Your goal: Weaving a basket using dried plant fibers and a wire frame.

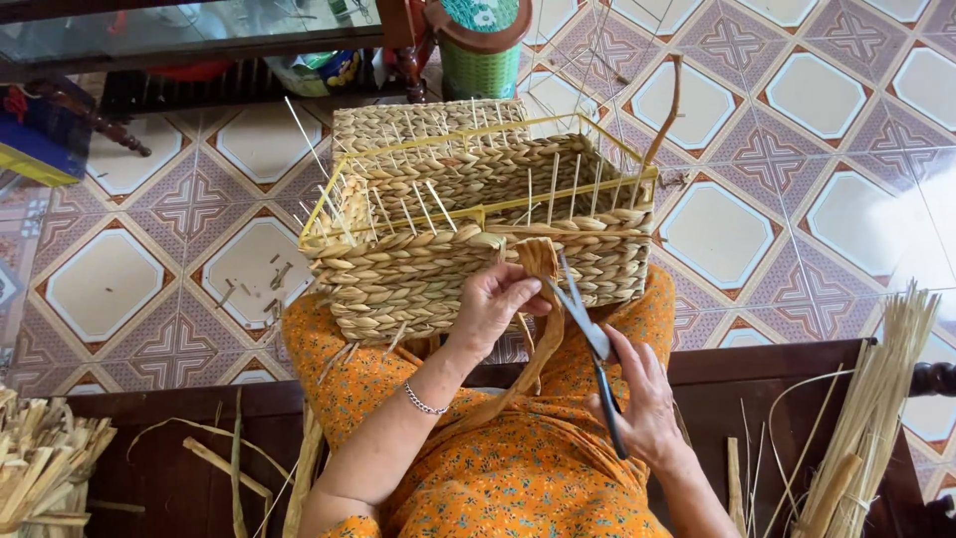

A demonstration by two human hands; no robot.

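A half-woven straw basket [438,249] on a yellow wire frame rests on my lap, its open top tilted toward the floor. My left hand [493,299] pinches a flat straw strand [538,261] against the basket's near wall. My right hand [642,399] holds dark scissors [588,334], blades parted around that strand just right of my left fingers. A silver bracelet sits on my left wrist. Thin pale stakes stick up from the woven rim.
A bundle of dried straw [866,399] leans at the right, more cut straw [40,468] lies at the left on a dark wooden bench [169,448]. A green woven bin [481,55] and a glass-topped table [189,35] stand beyond on the patterned tile floor.
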